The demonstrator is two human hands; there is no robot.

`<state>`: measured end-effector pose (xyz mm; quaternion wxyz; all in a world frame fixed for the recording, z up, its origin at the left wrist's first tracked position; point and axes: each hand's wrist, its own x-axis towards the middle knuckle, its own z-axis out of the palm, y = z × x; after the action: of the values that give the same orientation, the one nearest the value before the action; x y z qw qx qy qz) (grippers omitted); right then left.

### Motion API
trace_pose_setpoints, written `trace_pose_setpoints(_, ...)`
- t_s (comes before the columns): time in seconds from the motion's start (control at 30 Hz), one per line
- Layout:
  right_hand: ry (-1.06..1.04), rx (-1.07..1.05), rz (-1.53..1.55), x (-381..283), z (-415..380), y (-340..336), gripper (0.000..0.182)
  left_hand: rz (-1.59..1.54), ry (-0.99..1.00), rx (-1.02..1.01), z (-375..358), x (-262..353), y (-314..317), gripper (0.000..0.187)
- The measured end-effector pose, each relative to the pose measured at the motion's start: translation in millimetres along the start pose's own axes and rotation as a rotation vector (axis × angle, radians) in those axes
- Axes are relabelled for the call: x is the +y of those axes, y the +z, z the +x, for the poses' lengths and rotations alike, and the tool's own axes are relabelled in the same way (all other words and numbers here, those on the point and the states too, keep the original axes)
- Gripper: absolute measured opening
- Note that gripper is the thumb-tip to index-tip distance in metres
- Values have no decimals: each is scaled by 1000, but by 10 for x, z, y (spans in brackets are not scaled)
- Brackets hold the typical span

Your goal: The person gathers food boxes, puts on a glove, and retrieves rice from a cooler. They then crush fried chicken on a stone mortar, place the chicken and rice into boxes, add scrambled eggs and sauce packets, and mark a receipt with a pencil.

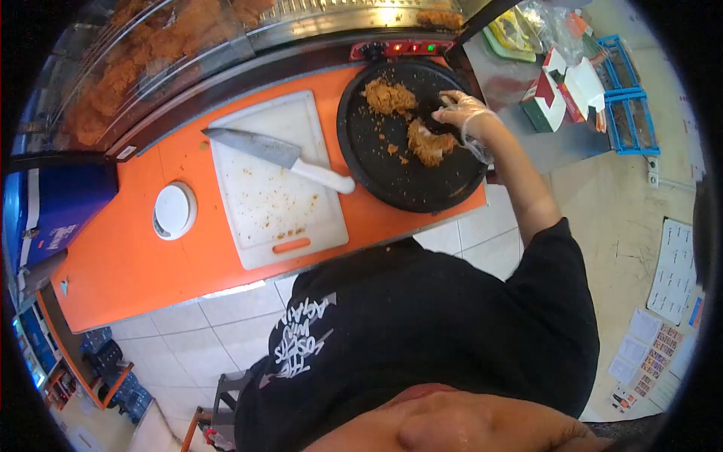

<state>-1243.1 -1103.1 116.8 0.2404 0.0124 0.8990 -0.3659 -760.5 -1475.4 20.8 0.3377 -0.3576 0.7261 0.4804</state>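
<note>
My right hand, in a clear plastic glove, is over the right side of a round black tray. Its fingers are partly bent and apart, with nothing visible between them. Just below the fingers lies a torn piece of fried chicken with pale meat showing. Another breaded piece of fried chicken rests at the tray's upper left, and crumbs are scattered around both. My left hand is out of sight. Left of the tray, a knife with a white handle lies across a white cutting board dotted with crumbs.
A round white lid or container stands on the orange counter. Behind is a glass warming case with fried chicken. At right, open boxes and a blue rack sit by a metal surface.
</note>
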Motion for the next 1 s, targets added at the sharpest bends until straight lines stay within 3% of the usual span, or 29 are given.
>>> trace_pose_setpoints(0.03,78,73,-364,-678,-302,-115,62,-9,-2,2,38,9,37,32)
trace_pose_setpoints(0.1,-118,200,-203,-836,-347,-97,61,-21,-13,2,80,32,86,32)
trace_pose_setpoints(0.2,-189,333,-277,-760,-116,317,60,-21,-7,17,100,65,77,32)
trace_pose_setpoints(0.23,-116,287,-496,-996,-175,542,60,-27,-1,22,53,55,32,32)
trace_pose_setpoints(0.3,141,141,-493,-1097,66,563,58,-33,18,42,15,51,-63,32)
trace_pose_setpoints(0.33,118,146,-490,-1107,218,449,58,-39,20,51,-5,36,-92,32)
trace_pose_setpoints(0.4,80,-165,-73,-1042,503,115,54,-45,12,62,-7,-10,-90,32)
trace_pose_setpoints(0.43,61,-162,-85,-1115,516,47,54,-54,2,63,-5,-32,-68,32)
trace_pose_setpoints(0.5,-374,15,-613,-1157,220,42,56,-67,-20,67,6,-9,-57,32)
trace_pose_setpoints(0.53,-280,40,-327,-1239,-22,243,60,-74,-29,68,3,-14,-52,32)
trace_pose_setpoints(0.57,-326,173,-333,-830,260,587,61,-71,-37,66,15,-18,-45,32)
trace_pose_setpoints(0.63,-31,47,-560,-1197,23,631,58,-69,-48,56,8,-39,-22,32)
trace_pose_setpoints(0.7,-241,-366,-392,-717,715,373,58,-70,-50,50,22,-51,7,32)
trace_pose_setpoints(0.73,-355,-218,-552,-954,493,188,61,-72,-53,51,46,-51,17,32)
trace_pose_setpoints(0.77,-60,-135,-369,-1199,249,48,63,-79,-58,47,65,-41,36,32)
trace_pose_setpoints(0.87,6,161,-400,-1075,125,-52,64,-79,-72,47,140,11,21,32)
trace_pose_setpoints(0.9,63,196,-320,-695,385,134,64,-74,-66,47,148,23,11,32)
trace_pose_setpoints(0.97,31,215,-696,-605,563,178,65,-73,-46,56,184,79,-9,32)
trace_pose_setpoints(1.0,-76,-47,-764,-692,704,4,64,-71,-41,59,181,88,-17,32)
